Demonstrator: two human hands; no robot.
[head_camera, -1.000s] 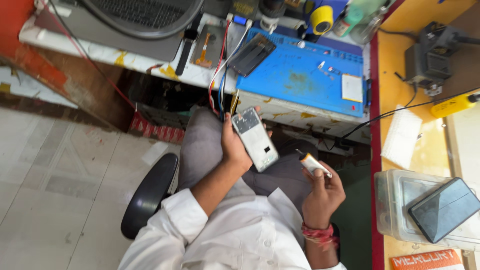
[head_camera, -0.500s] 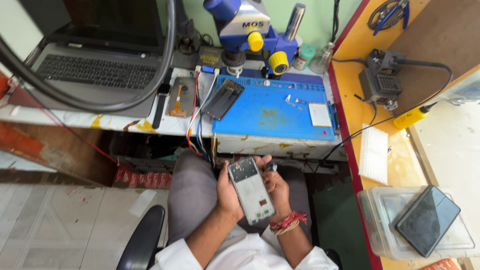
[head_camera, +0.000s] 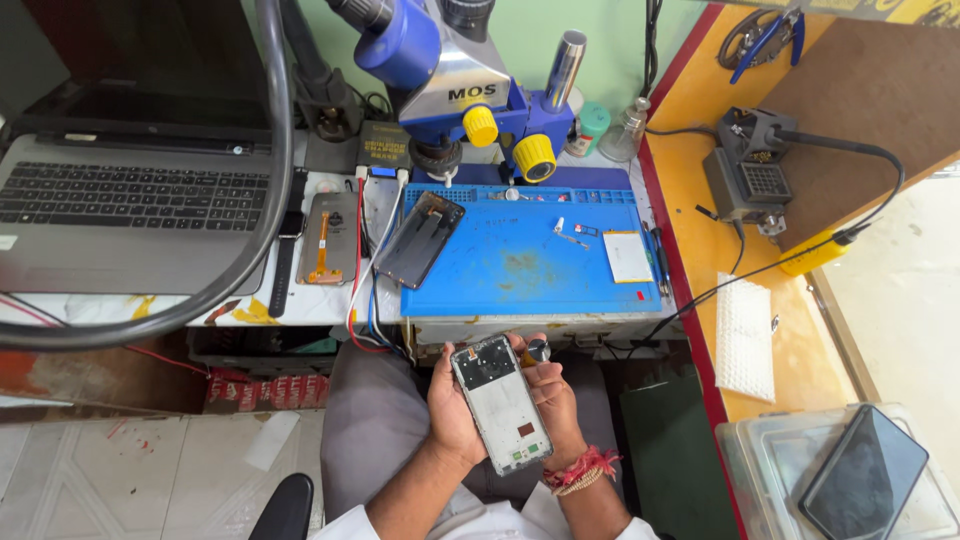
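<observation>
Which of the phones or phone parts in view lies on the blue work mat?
The dark phone panel at the blue mat's left edge; others sit off it or in hands.

one laptop (head_camera: 130, 200), one microscope (head_camera: 460, 80), one blue mat (head_camera: 520, 265), two hands (head_camera: 455, 410)

a dark laptop screen (head_camera: 130, 60) stands far left of the blue mat (head_camera: 520, 265); a black phone screen (head_camera: 420, 238) lies on its left edge, another black screen (head_camera: 865, 485) on a clear box at lower right.
</observation>
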